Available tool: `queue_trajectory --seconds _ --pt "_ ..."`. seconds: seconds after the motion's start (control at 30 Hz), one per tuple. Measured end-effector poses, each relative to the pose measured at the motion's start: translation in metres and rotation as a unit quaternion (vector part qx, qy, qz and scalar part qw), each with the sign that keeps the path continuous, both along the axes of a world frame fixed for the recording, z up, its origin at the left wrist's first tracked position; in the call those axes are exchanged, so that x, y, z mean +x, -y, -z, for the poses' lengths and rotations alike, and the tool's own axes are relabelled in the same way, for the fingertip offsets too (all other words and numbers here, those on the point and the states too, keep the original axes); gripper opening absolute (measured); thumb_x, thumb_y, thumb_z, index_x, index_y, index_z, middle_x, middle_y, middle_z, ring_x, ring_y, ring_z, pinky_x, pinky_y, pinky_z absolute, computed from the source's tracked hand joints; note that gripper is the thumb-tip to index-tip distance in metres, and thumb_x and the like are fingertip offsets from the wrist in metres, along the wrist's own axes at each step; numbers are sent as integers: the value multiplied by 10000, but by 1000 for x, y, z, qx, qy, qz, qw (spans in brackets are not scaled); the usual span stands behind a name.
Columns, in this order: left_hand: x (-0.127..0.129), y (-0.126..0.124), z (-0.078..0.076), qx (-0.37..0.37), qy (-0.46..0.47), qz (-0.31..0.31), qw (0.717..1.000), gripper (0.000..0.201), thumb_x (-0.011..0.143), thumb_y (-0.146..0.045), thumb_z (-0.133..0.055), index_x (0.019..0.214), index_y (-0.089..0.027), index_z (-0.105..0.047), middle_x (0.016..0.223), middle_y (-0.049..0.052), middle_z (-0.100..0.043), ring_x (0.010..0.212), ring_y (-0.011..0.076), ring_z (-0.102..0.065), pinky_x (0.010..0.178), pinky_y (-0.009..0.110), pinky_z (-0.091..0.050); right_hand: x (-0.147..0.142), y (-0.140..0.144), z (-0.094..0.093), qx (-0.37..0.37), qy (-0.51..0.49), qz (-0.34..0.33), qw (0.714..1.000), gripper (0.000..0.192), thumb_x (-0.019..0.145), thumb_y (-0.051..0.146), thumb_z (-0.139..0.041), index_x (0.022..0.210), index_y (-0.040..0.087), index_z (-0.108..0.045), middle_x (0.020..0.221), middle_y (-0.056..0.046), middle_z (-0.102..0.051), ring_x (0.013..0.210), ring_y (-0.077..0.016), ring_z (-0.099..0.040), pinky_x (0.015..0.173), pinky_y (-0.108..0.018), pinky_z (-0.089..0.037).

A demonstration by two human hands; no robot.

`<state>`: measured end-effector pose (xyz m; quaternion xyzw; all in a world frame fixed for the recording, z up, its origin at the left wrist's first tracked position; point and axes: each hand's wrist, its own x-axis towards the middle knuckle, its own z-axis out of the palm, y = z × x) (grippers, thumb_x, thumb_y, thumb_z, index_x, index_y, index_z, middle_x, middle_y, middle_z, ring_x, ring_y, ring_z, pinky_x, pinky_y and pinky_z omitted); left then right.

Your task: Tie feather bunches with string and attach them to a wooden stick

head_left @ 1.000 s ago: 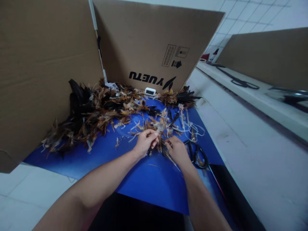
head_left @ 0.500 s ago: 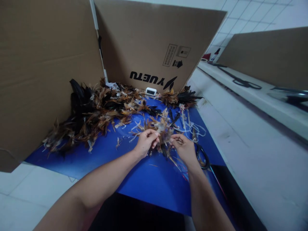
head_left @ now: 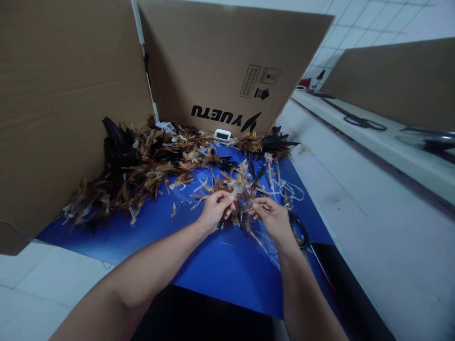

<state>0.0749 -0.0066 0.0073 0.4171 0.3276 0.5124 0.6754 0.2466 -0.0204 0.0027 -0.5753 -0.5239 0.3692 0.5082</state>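
My left hand (head_left: 217,209) is closed in a pinch on a brown feather with pale fluff (head_left: 238,188), over the blue tabletop (head_left: 213,265). To its right, my right hand (head_left: 273,217) pinches at greyish feather fluff with thumb and forefinger; exactly which piece it grips is blurred. Loose brown feathers lie beneath and between both hands. Beside my right wrist are black-handled scissors (head_left: 300,232), partly hidden by the hand. Clear plastic ties (head_left: 289,190) lie beyond that hand.
A long heap of brown and black feathers (head_left: 152,166) covers the table's left and back. Cardboard panels (head_left: 220,61) stand behind and at left. A small white digital timer (head_left: 222,136) sits at the back. On a ledge to the right lie more scissors (head_left: 362,122).
My right hand has shifted very slightly, its fingers at the fluff. My left hand stays in place with the feather.
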Motion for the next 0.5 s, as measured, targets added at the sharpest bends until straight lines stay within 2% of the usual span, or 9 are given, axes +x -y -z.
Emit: queue_trajectory --seconds 0.1,0.2,0.3,0.5 --pt "0 0 -1 -1 -3 1 1000 290 704 -416 -622 743 -139 -548 569 -37 -520 381 22 -382 349 145 -277 0 1 0 13 49 8 999 284 733 365 -611 933 164 -601 681 -34 -665 600 -177 -633 526 -278 -474" --pt "0 1 -1 2 -2 3 1000 284 706 -413 -620 739 -140 -550 563 -39 -520 381 22 -384 354 145 -279 -1 3 0 41 142 23 989 309 769 349 -561 1032 195 -607 799 -51 -688 679 -201 -655 648 -340 -497" --pt "0 0 0 2 -1 4 1000 279 707 -410 -622 735 -141 -551 563 -39 -525 380 22 -387 356 149 -283 -1 5 0 45 191 22 980 217 796 333 -515 938 212 -626 783 -46 -697 694 -209 -663 682 -348 -493" --pt "0 0 1 14 2 17 1000 261 723 -391 -617 744 -139 -554 564 -39 -527 380 26 -391 353 154 -291 -1 3 -3 39 128 47 990 155 772 353 -550 825 207 -557 688 -15 -652 590 -175 -614 584 -294 -463"
